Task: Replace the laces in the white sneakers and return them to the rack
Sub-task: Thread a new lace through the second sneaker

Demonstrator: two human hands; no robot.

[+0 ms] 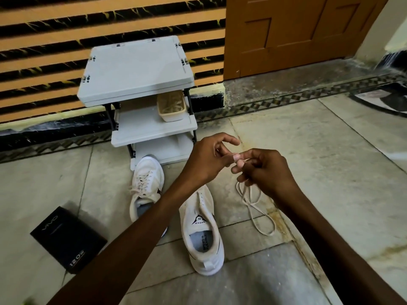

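nearby, unlaced white sneaker [200, 227], limp cream lace [251, 205]

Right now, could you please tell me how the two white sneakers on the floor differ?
The left sneaker is laced; the right sneaker has no lace. The left sneaker sits close by the rack; the right sneaker lies nearer the person. Both are white, upright, toes toward the rack.

Sneakers [176, 205] before the rack [141, 89]; box [68, 238] left; lace [257, 208] right.

Black box [68, 238] — "120W"; unlaced sneaker [191, 238] — "SPEED" tongue [198, 219], "SPEED & FLEXIBLE" insole [203, 239].
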